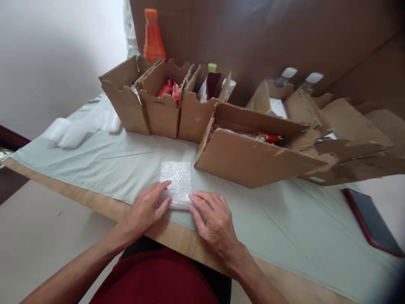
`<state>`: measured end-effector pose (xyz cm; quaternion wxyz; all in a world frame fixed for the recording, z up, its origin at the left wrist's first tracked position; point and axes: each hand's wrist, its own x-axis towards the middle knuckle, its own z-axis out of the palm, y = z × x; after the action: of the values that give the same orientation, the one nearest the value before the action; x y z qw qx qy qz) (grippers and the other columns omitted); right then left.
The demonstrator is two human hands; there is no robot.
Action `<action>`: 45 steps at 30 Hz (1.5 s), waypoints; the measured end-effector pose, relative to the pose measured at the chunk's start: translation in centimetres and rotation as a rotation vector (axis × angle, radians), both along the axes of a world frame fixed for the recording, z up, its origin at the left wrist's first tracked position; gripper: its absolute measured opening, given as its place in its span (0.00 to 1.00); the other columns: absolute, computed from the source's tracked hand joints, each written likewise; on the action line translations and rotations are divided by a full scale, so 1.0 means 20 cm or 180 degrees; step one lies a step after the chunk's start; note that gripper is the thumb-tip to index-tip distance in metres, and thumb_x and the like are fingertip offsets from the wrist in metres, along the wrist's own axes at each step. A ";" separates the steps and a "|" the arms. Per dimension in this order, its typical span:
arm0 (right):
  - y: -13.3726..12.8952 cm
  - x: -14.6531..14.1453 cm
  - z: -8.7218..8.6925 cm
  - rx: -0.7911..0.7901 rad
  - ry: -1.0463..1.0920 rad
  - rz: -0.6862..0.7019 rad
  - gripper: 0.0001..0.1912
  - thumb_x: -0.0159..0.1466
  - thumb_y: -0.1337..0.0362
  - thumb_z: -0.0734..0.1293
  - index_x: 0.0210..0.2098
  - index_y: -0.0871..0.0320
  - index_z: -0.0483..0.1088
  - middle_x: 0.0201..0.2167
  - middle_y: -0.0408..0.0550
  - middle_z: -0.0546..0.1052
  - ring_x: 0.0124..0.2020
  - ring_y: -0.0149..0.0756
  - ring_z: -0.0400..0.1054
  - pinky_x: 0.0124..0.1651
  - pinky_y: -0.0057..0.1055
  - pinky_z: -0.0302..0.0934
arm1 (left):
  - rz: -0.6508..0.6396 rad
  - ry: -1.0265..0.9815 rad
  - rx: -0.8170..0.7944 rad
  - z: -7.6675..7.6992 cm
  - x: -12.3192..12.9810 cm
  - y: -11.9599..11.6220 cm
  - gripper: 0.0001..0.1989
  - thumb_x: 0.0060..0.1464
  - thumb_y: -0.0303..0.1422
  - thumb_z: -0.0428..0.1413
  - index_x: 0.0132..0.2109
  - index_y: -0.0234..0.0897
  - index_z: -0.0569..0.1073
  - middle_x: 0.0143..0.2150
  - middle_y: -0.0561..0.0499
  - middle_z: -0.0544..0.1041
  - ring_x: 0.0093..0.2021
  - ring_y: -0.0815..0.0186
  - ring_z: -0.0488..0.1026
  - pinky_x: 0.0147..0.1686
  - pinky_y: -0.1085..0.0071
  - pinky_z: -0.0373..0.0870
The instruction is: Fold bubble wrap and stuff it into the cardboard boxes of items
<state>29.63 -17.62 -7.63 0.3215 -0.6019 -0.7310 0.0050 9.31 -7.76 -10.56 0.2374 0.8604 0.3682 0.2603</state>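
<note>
A small piece of clear bubble wrap [176, 175] lies on the pale green cloth near the table's front edge, its near end folded or rolled into a thicker strip. At that strip's left end, my left hand [151, 205] grips the wrap between thumb and fingers. My right hand [212, 215] holds the right end the same way, thumb nearest me and fingertips on top. Whether anything lies inside the fold cannot be made out.
Cardboard boxes [234, 156] with packets and bottles line the back. An orange bottle [153, 40] stands behind them. Bubble-wrap pieces [74, 133] lie at the left. A dark phone with a red edge [375, 221] lies at the right.
</note>
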 end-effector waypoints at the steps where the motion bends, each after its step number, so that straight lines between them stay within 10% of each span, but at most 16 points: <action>1: 0.00 -0.01 -0.01 -0.0035 -0.0141 0.0108 0.12 0.73 0.68 0.62 0.52 0.59 0.74 0.49 0.56 0.80 0.48 0.44 0.73 0.50 0.41 0.63 | 0.0004 0.0017 0.0058 0.00 0.01 0.01 0.19 0.65 0.31 0.53 0.61 0.38 0.69 0.48 0.44 0.78 0.44 0.58 0.78 0.45 0.60 0.78; 7: 0.05 -0.02 -0.08 -0.0429 -0.0335 0.0374 0.13 0.72 0.70 0.62 0.53 0.58 0.74 0.52 0.55 0.80 0.52 0.47 0.71 0.54 0.44 0.61 | -0.0075 -0.0095 0.0576 0.01 -0.02 0.00 0.18 0.64 0.32 0.57 0.60 0.40 0.70 0.57 0.40 0.74 0.57 0.52 0.73 0.55 0.51 0.73; 14: 0.08 0.02 0.01 -0.1368 0.0622 0.0504 0.15 0.73 0.64 0.62 0.54 0.52 0.76 0.47 0.48 0.83 0.44 0.42 0.75 0.52 0.43 0.64 | -0.0393 -0.0288 0.0225 0.04 -0.11 -0.06 0.16 0.66 0.30 0.55 0.59 0.41 0.71 0.42 0.47 0.79 0.42 0.60 0.75 0.43 0.61 0.74; 21: 0.08 0.00 -0.06 -0.0332 -0.0123 -0.0085 0.16 0.73 0.62 0.62 0.56 0.59 0.73 0.55 0.58 0.78 0.53 0.49 0.71 0.53 0.45 0.64 | 0.0165 0.0125 0.0318 0.00 -0.02 0.08 0.14 0.66 0.34 0.53 0.55 0.35 0.74 0.42 0.46 0.79 0.36 0.62 0.75 0.40 0.62 0.75; 34: 0.13 0.01 0.00 -0.1260 0.0332 0.0264 0.15 0.74 0.62 0.60 0.51 0.53 0.76 0.44 0.49 0.83 0.43 0.43 0.73 0.51 0.43 0.62 | 0.0023 -0.0397 0.0159 0.03 -0.11 -0.02 0.19 0.63 0.34 0.58 0.60 0.41 0.70 0.54 0.42 0.75 0.55 0.55 0.74 0.54 0.54 0.75; 45: 0.13 -0.03 -0.02 -0.1243 0.0249 0.0098 0.08 0.71 0.63 0.63 0.42 0.58 0.74 0.61 0.58 0.74 0.62 0.52 0.66 0.59 0.50 0.59 | 0.0474 -0.0631 -0.0403 0.05 -0.12 -0.05 0.21 0.61 0.33 0.58 0.61 0.40 0.69 0.54 0.43 0.75 0.52 0.57 0.75 0.52 0.58 0.76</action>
<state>28.96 -15.05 -8.09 0.2267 -0.6410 -0.7121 0.1750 6.82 -8.75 -9.46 0.3064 0.7841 0.4215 0.3371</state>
